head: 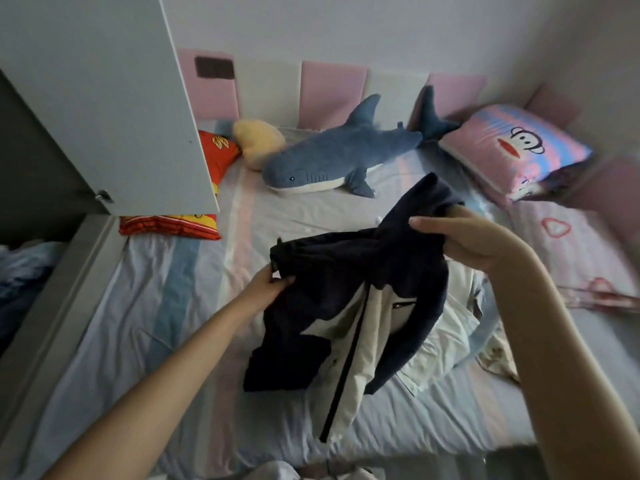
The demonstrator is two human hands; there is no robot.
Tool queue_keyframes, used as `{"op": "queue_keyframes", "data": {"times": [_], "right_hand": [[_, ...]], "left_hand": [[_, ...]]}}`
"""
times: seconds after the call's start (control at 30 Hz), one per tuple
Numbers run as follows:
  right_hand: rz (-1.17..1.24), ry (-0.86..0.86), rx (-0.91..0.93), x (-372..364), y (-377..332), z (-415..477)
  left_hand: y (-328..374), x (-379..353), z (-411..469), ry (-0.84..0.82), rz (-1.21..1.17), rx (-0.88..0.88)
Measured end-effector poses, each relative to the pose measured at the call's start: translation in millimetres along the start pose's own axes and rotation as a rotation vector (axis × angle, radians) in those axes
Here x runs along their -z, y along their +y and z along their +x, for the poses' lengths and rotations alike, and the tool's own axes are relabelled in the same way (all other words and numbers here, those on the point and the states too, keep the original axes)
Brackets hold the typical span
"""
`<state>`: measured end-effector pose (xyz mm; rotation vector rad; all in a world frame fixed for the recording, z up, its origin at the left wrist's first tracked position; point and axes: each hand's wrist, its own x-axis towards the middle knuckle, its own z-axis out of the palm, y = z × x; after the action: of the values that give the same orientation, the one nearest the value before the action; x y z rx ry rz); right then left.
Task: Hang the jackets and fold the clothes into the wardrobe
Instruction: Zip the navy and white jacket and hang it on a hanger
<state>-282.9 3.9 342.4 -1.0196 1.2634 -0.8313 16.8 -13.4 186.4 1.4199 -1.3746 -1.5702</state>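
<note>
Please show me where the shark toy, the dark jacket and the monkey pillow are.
shark toy [322,157], head view, on its blue back
dark jacket [332,258], head view, on its navy upper fabric
monkey pillow [517,145], head view, on the printed face

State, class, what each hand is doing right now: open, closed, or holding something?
Left hand: closed, gripping the navy-and-cream jacket.
Right hand: closed, gripping the same jacket, higher up.
</note>
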Motion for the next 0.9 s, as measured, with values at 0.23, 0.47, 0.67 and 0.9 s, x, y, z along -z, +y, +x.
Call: {"op": "queue_keyframes", "data": {"times": [0.23,0.47,0.67,0.9], "right_hand": [[-1.105,0.332,-0.22,23,75,9],[-0.685,0.324,0.183,18,98,-4],[-0.597,0.448,0.546,-14,115,-48],[-0.974,0.434,0.098,-11,171,-15]], "left_hand": [[37,34,4,-0.023,0.135,-0.241],[45,64,-23,-0.005,0.445,-0.376],[64,39,-79,0.326,0.199,-0.679],[19,39,-75,0.461,0.549,-0.31]]}}
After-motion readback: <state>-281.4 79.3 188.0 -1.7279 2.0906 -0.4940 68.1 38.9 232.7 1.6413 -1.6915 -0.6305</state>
